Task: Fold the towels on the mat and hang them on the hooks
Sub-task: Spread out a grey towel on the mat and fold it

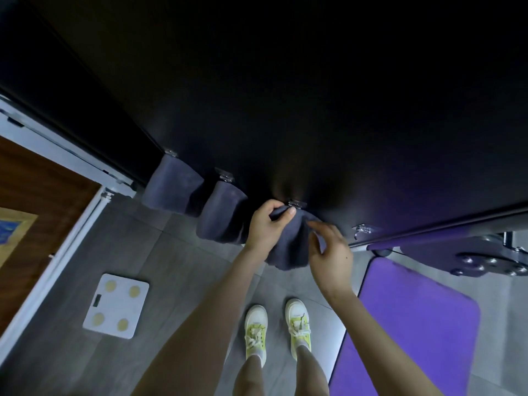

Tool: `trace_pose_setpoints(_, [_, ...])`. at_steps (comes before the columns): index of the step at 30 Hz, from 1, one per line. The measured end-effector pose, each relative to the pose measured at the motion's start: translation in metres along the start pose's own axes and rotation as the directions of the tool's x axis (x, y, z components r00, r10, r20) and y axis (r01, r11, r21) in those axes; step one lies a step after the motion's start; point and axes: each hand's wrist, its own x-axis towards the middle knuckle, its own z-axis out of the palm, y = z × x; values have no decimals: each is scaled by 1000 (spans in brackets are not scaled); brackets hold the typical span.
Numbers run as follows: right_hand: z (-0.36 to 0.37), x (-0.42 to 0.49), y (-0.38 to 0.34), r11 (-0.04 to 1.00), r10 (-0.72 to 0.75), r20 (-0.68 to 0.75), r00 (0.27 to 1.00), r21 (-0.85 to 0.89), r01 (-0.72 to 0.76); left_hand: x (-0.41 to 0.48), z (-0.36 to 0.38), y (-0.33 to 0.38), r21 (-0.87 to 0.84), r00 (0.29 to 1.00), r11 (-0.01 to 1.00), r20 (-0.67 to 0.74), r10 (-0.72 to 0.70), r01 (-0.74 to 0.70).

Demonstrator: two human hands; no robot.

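Two folded dark grey towels hang from metal hooks on the black wall: one at the left (171,185) and one beside it (221,214). A third grey towel (288,247) hangs at the third hook (295,203). My left hand (267,227) pinches that towel's top edge right at the hook. Just right of the towel, my right hand (328,252) hovers with relaxed fingers and holds nothing. A fourth hook (361,230) further right is bare. The purple mat (414,324) lies on the floor at the lower right.
A white bathroom scale (116,305) lies on the grey tiled floor at the left. A brown door and white frame (57,252) stand further left. Metal equipment with bolts (491,258) sits at the right above the mat. My feet in yellow-laced shoes stand below the towel.
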Motion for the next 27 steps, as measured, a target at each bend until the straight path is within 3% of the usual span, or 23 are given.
trace_pose_setpoints(6, [19,0,-1,949,203,118,972,220,-224,3,0,-8,-21,1000,1000,0,-18,18])
trace_pose_setpoints(17, [24,-1,-1,829,226,185,956,479,-289,1,-1,-10,-50,1000,999,1,-14,14])
trace_pose_setpoints(20, [29,3,-4,801,258,178,950,510,-313,3,1,-14,-80,994,995,-92,-66,59])
trace_pose_setpoints(23, [32,3,-5,782,278,170,945,532,-326,-1,5,-19,8,949,997,-305,-76,82])
trace_pose_setpoints(25, [32,1,-6,775,273,170,947,545,-321,-6,8,-16,178,903,980,-429,2,83])
trace_pose_setpoints(27, [32,0,-6,775,259,163,952,553,-306,-10,13,-14,246,889,969,-442,119,-7])
